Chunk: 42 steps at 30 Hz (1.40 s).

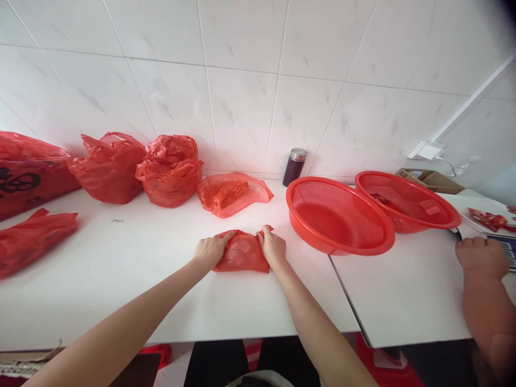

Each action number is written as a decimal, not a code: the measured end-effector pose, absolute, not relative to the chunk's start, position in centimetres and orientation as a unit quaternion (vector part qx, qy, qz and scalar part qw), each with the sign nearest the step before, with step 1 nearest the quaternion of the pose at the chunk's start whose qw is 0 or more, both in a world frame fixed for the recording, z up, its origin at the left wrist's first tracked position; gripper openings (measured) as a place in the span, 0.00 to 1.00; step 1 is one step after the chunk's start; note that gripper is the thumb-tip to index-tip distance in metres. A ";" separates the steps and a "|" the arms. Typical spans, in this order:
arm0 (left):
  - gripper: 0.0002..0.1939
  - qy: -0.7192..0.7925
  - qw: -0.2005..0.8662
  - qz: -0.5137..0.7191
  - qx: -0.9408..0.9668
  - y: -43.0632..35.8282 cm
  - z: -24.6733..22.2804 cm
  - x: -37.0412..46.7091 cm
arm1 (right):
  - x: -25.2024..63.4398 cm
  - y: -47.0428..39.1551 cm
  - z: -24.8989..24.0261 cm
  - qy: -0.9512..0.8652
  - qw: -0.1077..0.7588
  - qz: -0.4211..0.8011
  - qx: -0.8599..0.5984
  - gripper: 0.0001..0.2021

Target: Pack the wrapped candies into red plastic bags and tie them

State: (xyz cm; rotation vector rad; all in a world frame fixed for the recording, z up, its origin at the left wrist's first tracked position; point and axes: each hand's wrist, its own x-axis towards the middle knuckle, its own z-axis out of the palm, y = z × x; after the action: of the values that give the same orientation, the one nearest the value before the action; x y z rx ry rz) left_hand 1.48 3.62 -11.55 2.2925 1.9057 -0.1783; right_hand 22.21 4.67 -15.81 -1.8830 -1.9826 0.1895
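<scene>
A single view from a camera worn on the person's head faces forward and down across a white table [141, 306] toward a tiled wall [242, 118], which fills the upper part. The person's left hand [210, 251] and right hand [274, 249] are near the center, at close range. The wide span runs from a printed red plastic bag [44, 177] at the left edge to a co-worker's hand [481, 257] near the right; the person's black-clad legs [215, 363] show at the bottom.

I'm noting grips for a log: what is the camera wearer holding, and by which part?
A red plastic bag: the left hand holds its upper left edge, the right hand its upper right corner.
</scene>
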 end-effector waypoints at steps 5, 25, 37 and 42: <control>0.30 0.641 0.068 -0.066 0.761 3.5 -12.0 1.8 | 22.1 4.5 -15.7 -0.708 0.197 0.070 -0.674 0.09; 0.21 0.678 0.268 0.140 0.670 4.2 -12.3 1.6 | 22.7 3.3 -14.7 -0.719 0.246 0.193 -0.620 0.09; 0.21 0.592 0.481 0.459 0.455 5.5 -7.8 -3.0 | 23.0 2.9 -13.7 -0.673 0.435 0.261 -0.538 0.23; 0.17 0.643 0.426 0.505 0.387 4.4 -9.1 -4.3 | 23.6 3.4 -13.6 -0.631 0.484 0.273 -0.542 0.22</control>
State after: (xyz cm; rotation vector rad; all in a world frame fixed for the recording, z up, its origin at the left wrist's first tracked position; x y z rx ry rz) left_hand -4.32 4.39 -9.14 0.9681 1.6081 1.2628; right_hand 23.58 3.41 -13.62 -1.3193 -1.5364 0.6659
